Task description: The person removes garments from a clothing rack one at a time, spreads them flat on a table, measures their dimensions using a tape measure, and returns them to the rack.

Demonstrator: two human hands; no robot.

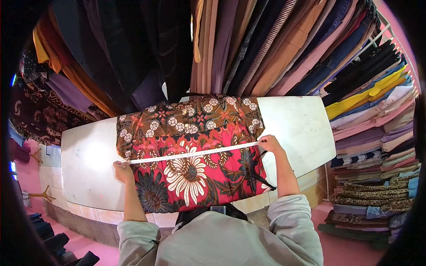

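Observation:
A white measuring tape (195,154) is stretched across a folded batik garment (186,177) with red, brown and black floral patterns. My left hand (124,171) pinches the tape's left end at the garment's left edge. At the right edge, my right hand (270,143) grips the tape's other end, slightly farther from me. Between the two hands the tape runs straight, tilting up to the right. A black strap (262,177) lies on the garment's right side, below my right hand.
The garment lies on a white table (297,128). Beyond the table hang many trousers (275,48) and dark garments (124,44). Folded clothes (372,177) are stacked on the right. A wooden stand (42,194) is at the left, and dark clothes (55,241) lie at the lower left.

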